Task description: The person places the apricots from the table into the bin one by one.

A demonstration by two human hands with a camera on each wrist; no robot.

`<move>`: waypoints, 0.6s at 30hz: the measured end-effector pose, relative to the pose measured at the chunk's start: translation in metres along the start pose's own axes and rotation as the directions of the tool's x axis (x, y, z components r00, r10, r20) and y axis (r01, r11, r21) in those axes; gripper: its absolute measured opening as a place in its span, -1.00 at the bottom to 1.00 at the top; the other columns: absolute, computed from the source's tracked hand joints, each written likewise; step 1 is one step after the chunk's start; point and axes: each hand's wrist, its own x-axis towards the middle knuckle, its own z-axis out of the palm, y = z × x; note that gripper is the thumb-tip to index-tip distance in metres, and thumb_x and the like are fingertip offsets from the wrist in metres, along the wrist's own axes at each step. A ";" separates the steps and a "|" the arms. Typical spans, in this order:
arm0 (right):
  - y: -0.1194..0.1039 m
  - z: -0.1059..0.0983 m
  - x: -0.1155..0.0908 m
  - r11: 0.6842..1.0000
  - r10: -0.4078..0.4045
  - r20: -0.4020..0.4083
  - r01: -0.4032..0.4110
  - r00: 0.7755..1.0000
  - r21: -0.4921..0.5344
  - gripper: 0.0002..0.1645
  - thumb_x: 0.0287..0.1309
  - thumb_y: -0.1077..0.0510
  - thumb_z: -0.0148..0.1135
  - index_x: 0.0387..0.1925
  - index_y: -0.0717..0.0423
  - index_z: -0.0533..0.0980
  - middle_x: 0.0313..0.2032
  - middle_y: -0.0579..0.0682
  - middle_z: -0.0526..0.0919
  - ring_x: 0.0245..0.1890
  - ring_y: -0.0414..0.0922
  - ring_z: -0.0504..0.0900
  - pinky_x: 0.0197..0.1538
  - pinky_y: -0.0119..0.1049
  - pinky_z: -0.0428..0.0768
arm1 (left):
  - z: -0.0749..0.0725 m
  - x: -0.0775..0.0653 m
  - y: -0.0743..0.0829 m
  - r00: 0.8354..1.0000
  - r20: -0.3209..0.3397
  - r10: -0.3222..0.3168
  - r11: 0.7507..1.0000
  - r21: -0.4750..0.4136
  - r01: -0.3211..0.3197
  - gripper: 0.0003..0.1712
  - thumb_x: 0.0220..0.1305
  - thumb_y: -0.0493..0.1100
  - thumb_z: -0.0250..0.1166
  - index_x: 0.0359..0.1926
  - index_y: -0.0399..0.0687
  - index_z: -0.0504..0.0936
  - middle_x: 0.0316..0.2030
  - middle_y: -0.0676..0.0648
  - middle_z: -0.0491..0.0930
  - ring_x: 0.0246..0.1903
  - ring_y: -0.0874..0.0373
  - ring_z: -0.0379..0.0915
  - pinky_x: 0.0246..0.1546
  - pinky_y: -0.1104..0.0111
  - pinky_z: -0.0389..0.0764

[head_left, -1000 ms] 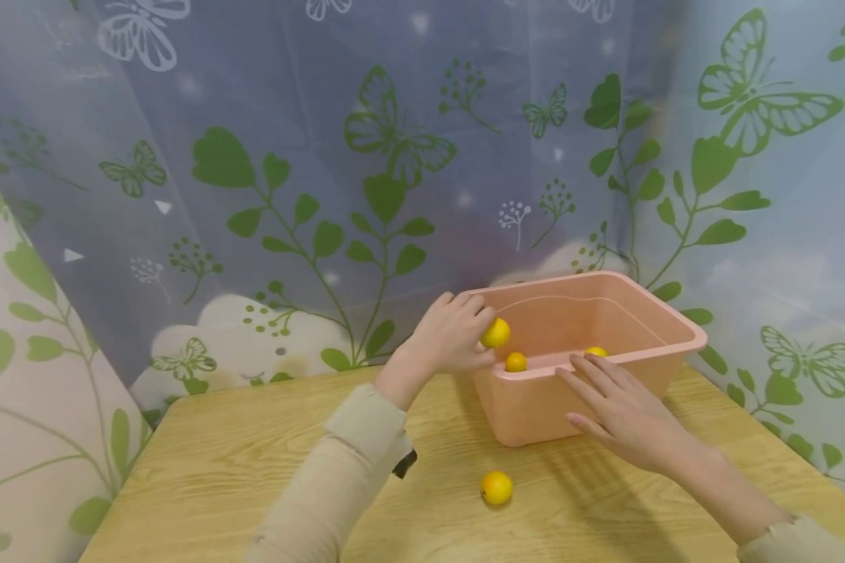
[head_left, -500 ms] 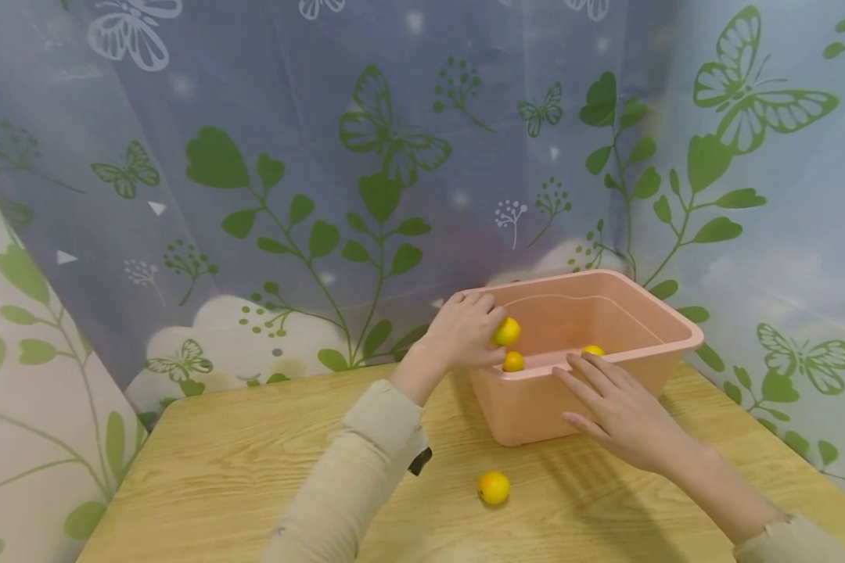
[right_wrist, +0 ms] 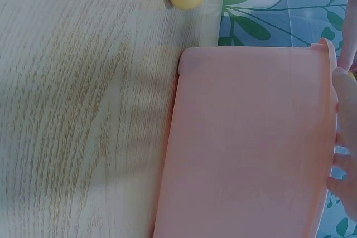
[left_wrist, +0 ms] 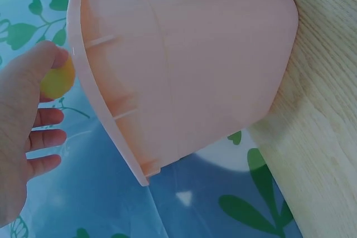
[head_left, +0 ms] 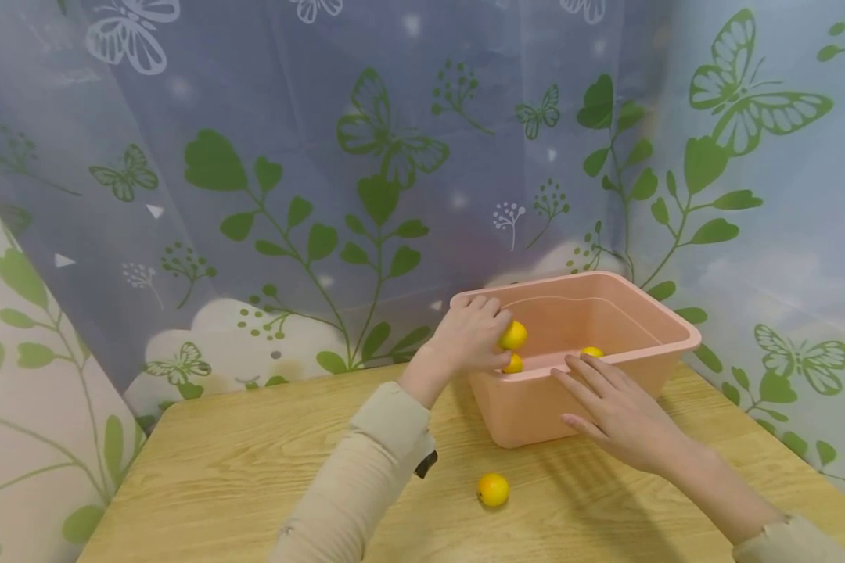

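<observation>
My left hand (head_left: 470,335) pinches a yellow-orange orange (head_left: 515,335) over the left end of a pink plastic tub (head_left: 542,408). In the left wrist view, thumb and forefinger hold that orange (left_wrist: 58,81) beside the rim, the other fingers loosely bent. Below it in the tub lies a smaller orange fruit (head_left: 512,364), partly hidden by the hand. Another yellow fruit (head_left: 591,352) shows just over the near rim. My right hand (head_left: 623,414) rests its fairly straight fingers on the near rim, thumb against the outer wall. One more orange (head_left: 493,490) sits on the table in front of the tub.
The wooden table (head_left: 253,469) carries the tub towards its back right. Behind and at both sides hangs a cloth (head_left: 289,195) printed with leaves and butterflies, close to the tub's far side.
My left hand has moved a little right with its orange, further over the tub's inside. The right hand and the orange on the table stay put apart from slight camera drift.
</observation>
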 end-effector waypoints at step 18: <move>0.001 0.002 -0.001 1.000 -0.004 -0.017 0.004 1.000 0.007 -0.32 0.29 -0.17 -0.03 0.26 0.18 0.30 0.27 0.27 0.24 0.26 0.20 0.18 0.26 0.02 0.14 | 0.016 -0.047 -0.002 0.836 -0.489 0.248 0.969 0.116 -0.220 -0.66 0.11 0.14 0.17 -0.48 -0.03 0.47 -0.51 0.04 0.42 -0.48 0.16 0.36 -0.35 0.36 0.36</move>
